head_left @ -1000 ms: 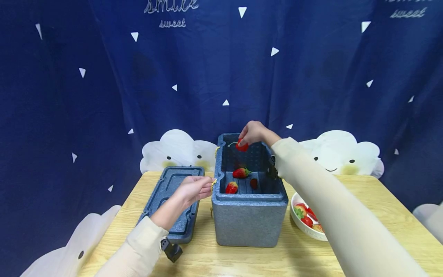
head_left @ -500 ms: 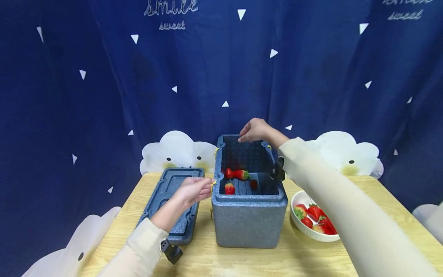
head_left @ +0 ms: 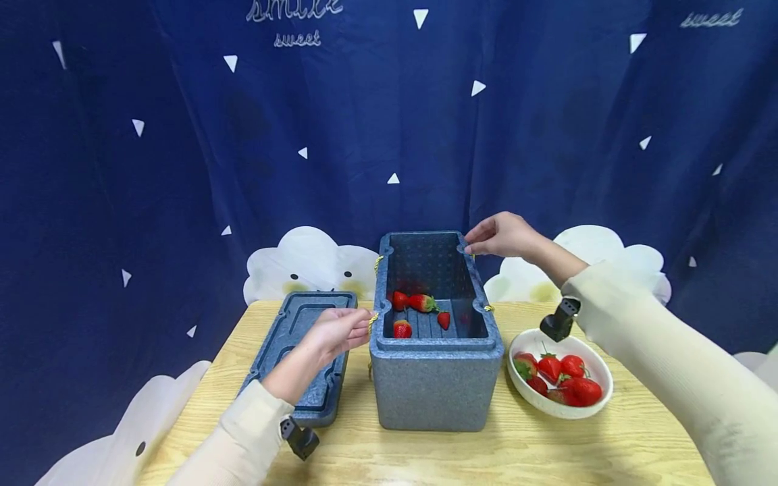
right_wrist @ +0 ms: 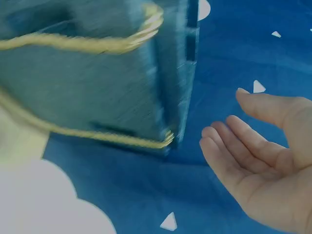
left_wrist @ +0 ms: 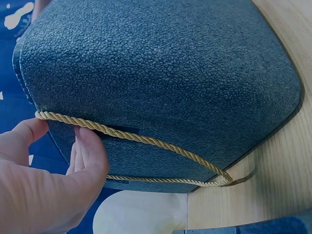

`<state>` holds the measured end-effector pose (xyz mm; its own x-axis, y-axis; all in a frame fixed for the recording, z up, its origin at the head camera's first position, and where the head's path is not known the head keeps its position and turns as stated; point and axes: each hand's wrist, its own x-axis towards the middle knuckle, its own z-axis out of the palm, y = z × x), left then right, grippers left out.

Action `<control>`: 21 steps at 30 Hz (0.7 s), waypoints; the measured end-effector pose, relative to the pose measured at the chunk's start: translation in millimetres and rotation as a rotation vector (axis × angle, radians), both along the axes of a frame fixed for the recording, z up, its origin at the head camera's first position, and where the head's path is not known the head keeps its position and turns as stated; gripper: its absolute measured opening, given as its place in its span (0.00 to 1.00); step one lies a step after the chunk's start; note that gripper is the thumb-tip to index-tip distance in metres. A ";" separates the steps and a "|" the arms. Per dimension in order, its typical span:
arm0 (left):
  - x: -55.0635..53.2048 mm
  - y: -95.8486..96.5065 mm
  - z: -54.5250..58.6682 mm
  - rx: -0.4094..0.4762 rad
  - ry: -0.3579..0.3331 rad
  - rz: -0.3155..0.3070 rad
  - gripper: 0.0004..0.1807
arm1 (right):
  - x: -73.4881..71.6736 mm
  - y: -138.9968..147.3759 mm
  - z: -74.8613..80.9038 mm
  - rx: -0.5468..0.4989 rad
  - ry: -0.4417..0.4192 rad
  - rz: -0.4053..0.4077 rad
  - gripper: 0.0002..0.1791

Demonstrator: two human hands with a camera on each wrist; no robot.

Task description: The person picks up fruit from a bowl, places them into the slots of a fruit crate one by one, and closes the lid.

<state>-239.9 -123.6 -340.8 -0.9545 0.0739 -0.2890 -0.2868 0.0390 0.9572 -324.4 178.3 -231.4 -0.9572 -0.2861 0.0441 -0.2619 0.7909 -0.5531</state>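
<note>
A speckled blue-grey foam box (head_left: 436,395) stands lidless, with several strawberries (head_left: 402,329) on its ribbed floor. At its left rim my left hand (head_left: 343,332) holds the yellow rope handle (left_wrist: 161,144) with its fingertips. That rope loops down the side wall in the left wrist view. My right hand (head_left: 507,236) is just outside the far right rim, its fingers loosely bent with nothing between them. In the right wrist view the right hand (right_wrist: 263,161) shows its palm side, apart from the box wall and its rope.
A white bowl (head_left: 608,378) of strawberries stands right of the box. The matching lid (head_left: 304,351) lies on the wooden table (head_left: 462,462) at the left, beneath my left forearm. A dark blue curtain (head_left: 340,135) hangs behind.
My right hand let a strawberry drop into the box among the others, then moved right, out over the rim. My left hand stays at the left rope.
</note>
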 end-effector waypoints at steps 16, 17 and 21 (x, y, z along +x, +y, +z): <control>-0.9 0.1 1.4 0.000 -0.011 0.001 0.24 | 24.5 65.1 -56.3 0.043 -0.022 0.065 0.16; -1.0 0.1 1.6 -0.001 -0.011 0.000 0.24 | 25.2 67.6 -59.8 0.051 -0.025 0.067 0.16; -1.8 0.4 1.4 0.000 -0.013 0.003 0.23 | 29.3 75.3 -74.7 0.058 -0.055 0.067 0.16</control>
<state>-241.7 -123.2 -339.4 -0.9507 0.0710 -0.3018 -0.2998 0.0382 0.9532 -295.1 253.6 -306.1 -0.9364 -0.3500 -0.0263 -0.2858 0.8038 -0.5218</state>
